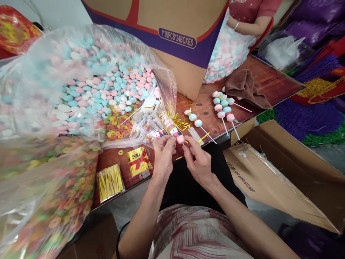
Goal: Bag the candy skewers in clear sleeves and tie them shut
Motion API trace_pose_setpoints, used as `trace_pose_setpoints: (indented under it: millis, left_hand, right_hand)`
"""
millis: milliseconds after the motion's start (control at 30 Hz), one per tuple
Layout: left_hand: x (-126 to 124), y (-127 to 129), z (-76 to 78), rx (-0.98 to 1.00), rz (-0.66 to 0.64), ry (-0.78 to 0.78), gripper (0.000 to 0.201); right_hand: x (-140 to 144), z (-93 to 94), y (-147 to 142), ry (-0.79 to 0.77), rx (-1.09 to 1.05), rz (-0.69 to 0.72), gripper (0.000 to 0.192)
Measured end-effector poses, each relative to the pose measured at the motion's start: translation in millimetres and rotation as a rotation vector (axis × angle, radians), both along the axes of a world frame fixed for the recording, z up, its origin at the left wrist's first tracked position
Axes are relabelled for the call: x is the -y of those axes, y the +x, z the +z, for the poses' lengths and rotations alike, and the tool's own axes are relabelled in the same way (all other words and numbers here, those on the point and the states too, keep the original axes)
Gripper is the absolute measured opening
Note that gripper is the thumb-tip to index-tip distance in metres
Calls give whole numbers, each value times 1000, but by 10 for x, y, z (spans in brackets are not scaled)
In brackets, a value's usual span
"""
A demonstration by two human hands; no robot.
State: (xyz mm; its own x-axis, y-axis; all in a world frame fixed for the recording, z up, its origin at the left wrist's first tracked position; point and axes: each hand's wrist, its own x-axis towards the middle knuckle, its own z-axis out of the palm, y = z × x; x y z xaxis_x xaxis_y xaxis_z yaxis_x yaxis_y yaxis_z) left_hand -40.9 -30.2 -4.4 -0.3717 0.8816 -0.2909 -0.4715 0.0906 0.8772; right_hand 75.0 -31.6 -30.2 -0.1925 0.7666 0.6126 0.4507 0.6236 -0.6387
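Note:
Both hands meet at the table's front edge around a marshmallow skewer (180, 139) that appears to sit in a printed clear bag; its lowest marshmallow is pink. My left hand (165, 153) pinches the bagged skewer from the left. From the right, my right hand (198, 160) closes its thumb and finger on the lower end, near the stick. Printed clear bags (147, 124) lie just beyond my left hand, beside gold twist ties (176, 120). Another marshmallow skewer (192, 117) rests to the right, and several finished-looking skewers (223, 104) lie grouped farther right.
An open plastic bag of pastel marshmallows (99, 86) spreads across the left, with ring-shaped candies (117, 124) at its mouth. Twist-tie packs (110, 183) lie near the edge. A large carton (178, 72) stands behind. Right are a brown cloth (246, 88), an open box (269, 180) and another person (253, 21).

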Motion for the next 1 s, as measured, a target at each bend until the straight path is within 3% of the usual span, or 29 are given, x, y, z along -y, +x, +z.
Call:
trace_pose_setpoints:
  millis: [233,433,667,833,1000]
  left_hand:
    - [141,51,11,-84,-58,66,18]
    - [215,68,22,49,-38,76,24]
    - [286,123,9,37,-54,68,15]
    - [244,60,54,96,-87,47,22]
    - [89,-52,141,169,-6,32,34]
  right_hand:
    - [-5,54,-6,7,-18,-4,36]
    - [10,82,-20,-2,43,27,37]
    - [8,76,-29,6,79,-8,38]
    - [-56,84,-5,109,123,18,36]
    - [-80,84,27,121,176,78,32]
